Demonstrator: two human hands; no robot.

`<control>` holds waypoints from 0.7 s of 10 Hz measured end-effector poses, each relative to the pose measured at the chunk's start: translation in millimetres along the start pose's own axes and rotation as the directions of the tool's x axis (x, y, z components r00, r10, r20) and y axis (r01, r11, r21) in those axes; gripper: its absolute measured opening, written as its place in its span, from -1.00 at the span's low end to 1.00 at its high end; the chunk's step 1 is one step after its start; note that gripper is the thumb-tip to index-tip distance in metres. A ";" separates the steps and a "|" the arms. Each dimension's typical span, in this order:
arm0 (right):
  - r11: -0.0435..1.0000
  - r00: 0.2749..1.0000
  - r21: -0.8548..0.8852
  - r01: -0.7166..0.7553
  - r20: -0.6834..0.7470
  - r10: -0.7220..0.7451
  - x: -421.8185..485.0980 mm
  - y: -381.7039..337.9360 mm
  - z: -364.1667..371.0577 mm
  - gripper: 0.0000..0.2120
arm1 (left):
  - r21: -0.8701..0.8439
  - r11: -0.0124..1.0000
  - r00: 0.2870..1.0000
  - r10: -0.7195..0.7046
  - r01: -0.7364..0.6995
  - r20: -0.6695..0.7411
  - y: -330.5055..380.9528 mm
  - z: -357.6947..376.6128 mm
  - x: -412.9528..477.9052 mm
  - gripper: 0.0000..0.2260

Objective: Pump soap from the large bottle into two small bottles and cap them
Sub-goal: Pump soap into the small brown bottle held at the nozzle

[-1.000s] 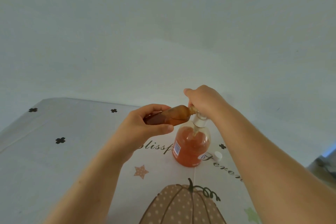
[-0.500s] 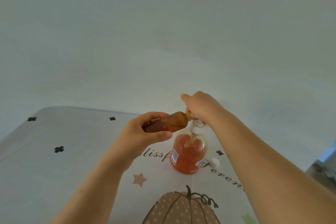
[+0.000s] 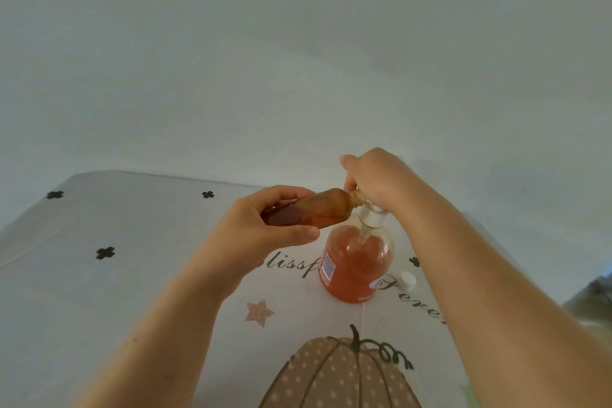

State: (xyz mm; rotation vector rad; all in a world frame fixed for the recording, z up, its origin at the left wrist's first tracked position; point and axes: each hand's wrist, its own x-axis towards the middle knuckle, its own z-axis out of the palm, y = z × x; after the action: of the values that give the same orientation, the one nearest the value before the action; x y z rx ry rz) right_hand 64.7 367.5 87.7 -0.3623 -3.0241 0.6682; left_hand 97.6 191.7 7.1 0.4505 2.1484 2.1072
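1. Small bottle [image 3: 311,211]: brown, lying almost on its side in the air, its neck pushed up against the pump spout of the large bottle [image 3: 356,262], which stands upright on the table [image 3: 132,242].
2. The left hand [image 3: 261,232] is curled around the small bottle's base end, thumb below and fingers [image 3: 284,192] over the top, a closed hold.
3. The right hand [image 3: 374,175] is closed down over the pump head [image 3: 372,215]; the spout tip is hidden under it.
4. To pump well, I would keep the neck tight on the spout, tilt the base lower so soap runs in, and press slowly.
5. A white cap [image 3: 408,280] lies on the table just right of the large bottle, ready for closing.
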 end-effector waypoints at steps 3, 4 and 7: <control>0.997 0.995 0.013 -0.078 -0.066 0.078 -0.1 -4.8 0.3 -0.74 | -0.013 1.000 1.000 0.002 -0.002 -0.018 3.9 2.8 -2.6 -0.59; 0.995 0.990 0.050 -0.091 -0.101 0.096 0.3 -6.5 -5.3 -0.60 | -0.038 0.999 1.000 0.019 -0.020 -0.009 5.1 3.5 -3.8 -0.58; 0.994 0.994 0.010 -0.107 -0.026 0.108 -5.3 -12.4 -9.4 -0.66 | -0.097 0.995 1.000 0.029 -0.029 -0.003 0.9 5.0 -2.3 -0.63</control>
State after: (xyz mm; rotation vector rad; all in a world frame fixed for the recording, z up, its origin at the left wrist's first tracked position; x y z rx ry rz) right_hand 67.7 359.2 101.6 -0.5325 -2.9931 0.6763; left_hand 101.3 195.8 7.5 0.4730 2.0415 2.2159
